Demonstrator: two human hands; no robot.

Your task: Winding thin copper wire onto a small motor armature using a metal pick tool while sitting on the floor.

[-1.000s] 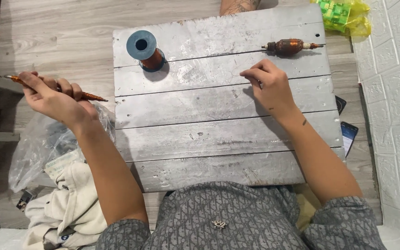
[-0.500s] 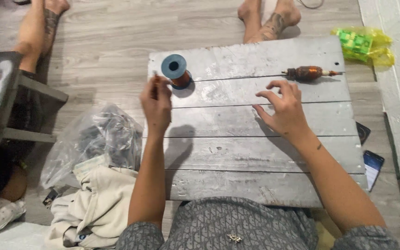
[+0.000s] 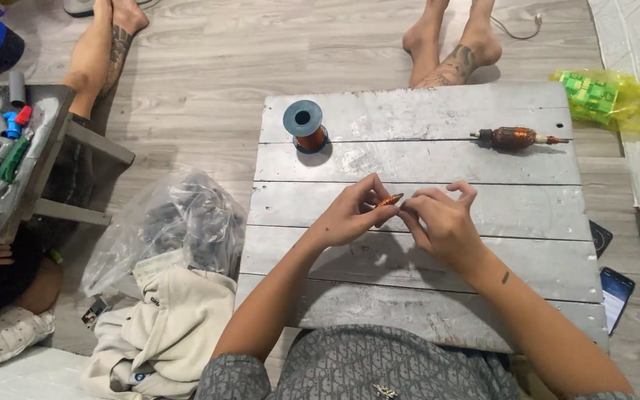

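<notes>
Now a small copper-coloured piece (image 3: 390, 200) is held above the middle of the grey plank counter (image 3: 438, 111), pinched between the two hands where they meet. The left hand (image 3: 350, 216) comes in from the left with its fingers (image 3: 372, 194) closed on the near end of the piece; the right hand (image 3: 442, 222) comes in from the right, its fingers (image 3: 409, 210) brought together against the other end. The piece's long axis is seen to run roughly left to right, tilted slightly up toward the right, so each hand lies at one end of it and neither is clearly nearer. What exactly the piece is cannot be told, as most of it is hidden by the fingertips. Well apart, toward the far edge of the counter, a spool of copper wire (image 3: 305, 126) with a blue top stands upright at the left, and a wound armature (image 3: 516, 138) lies on its side at the right, its shaft pointing sideways. Neither is touched. A clear plastic bag (image 3: 164, 222) and a cream garment (image 3: 172, 326) lie on the floor beside the counter's left edge
</notes>
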